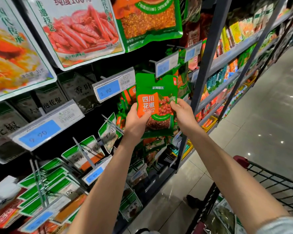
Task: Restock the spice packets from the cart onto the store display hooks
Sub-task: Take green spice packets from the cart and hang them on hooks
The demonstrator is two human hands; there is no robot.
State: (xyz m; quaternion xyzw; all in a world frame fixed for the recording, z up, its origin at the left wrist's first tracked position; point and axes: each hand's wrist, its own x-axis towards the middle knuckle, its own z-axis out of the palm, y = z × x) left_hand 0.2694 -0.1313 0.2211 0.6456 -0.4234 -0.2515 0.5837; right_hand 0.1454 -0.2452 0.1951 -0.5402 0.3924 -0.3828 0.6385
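A green and orange Sichuan pepper packet (155,97) is held up in front of the hook display. My left hand (136,121) grips its lower left edge, thumb over the orange label. My right hand (181,110) pinches its right edge. The packet's top sits just below a display hook (146,71) that carries a price tag (165,66). More packets of the same kind (125,97) hang behind it. The cart (267,183) stands at the lower right with packets (225,215) lying in it.
Other spice packets hang on hooks to the left and below, with blue price tags (108,90) sticking out. A dark steel upright (205,65) divides this bay from shelves of goods on the right. Tiled floor (269,115) lies to the right.
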